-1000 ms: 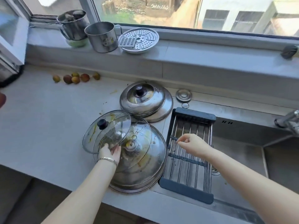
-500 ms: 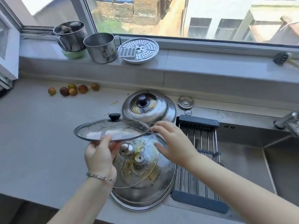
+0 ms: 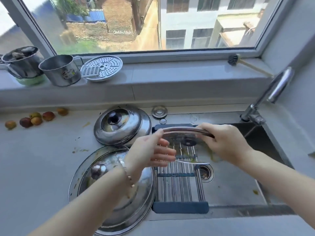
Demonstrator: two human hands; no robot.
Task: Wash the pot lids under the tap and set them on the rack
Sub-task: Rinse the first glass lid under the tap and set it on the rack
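Your round steel-rimmed glass pot lid (image 3: 185,138) has left the stack on the tabletop and now hangs over the blue-ended steel wire rack (image 3: 180,207) — tipped up on edge, underside towards you, the knob's fixing showing at its centre. Your left grip (image 3: 150,150) has travelled with it and holds the left rim, thumb on the upper edge, fingers across the glass, though blur softens them. Your right grip (image 3: 225,143), only reaching in half a second ago, now clasps the right rim with fingers curled over the top edge. Yellow-green smears mark the glass low on the right.

That rack spans the left part of the steel sink (image 3: 230,184); the chrome tap (image 3: 276,89) stands at the far right corner, well apart from the lid. On the grey tabletop (image 3: 42,167) beside the rack lies a wide soiled steel lid (image 3: 146,188) carrying a smaller lid with a round metal knob (image 3: 98,169) — your left forearm crosses both. Behind them sits a domed steel lid with a black knob (image 3: 119,126). Small red and yellow fruits (image 3: 34,118) line the back edge.
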